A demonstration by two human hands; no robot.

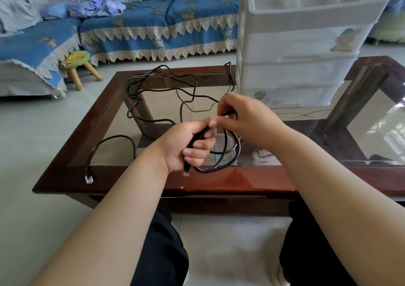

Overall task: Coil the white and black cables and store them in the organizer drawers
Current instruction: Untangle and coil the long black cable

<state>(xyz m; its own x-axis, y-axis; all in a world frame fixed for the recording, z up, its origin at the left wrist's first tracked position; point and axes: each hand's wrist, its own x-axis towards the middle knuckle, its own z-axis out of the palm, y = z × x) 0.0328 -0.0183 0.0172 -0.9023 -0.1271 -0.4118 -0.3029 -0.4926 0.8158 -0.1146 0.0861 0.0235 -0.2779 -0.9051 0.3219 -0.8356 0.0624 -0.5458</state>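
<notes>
Nearest the camera, the left hand [186, 145] is curled in a fist around the black network cable [140, 119], gripping the gathered turns so that one clear plug [186, 172] hangs out below the little finger; holding the bundle this way keeps the finished loops [228, 154] from springing open while more cable is fed in. Those loops droop from the fist over the near wooden edge of the glass-topped coffee table [219, 180]. Just beyond and touching at the fingertips, the right hand [247, 119] pinches the next stretch of cable between thumb and fingers, seemingly guiding it toward the fist to lay another turn. The rest of the cable sprawls slack across the glass in wandering bends toward the far left corner, and its other end runs back to the near left edge, where a second clear plug [89, 179] rests on the wood frame. So most of the length looks yet uncoiled. At the table's far right stands the white plastic drawer organizer [302, 55], drawers closed, close enough to reach once the coil is done. No white cable is plainly visible. Behind the table are a small green-topped stool [77, 61] and a sofa under a blue cover [153, 25].
</notes>
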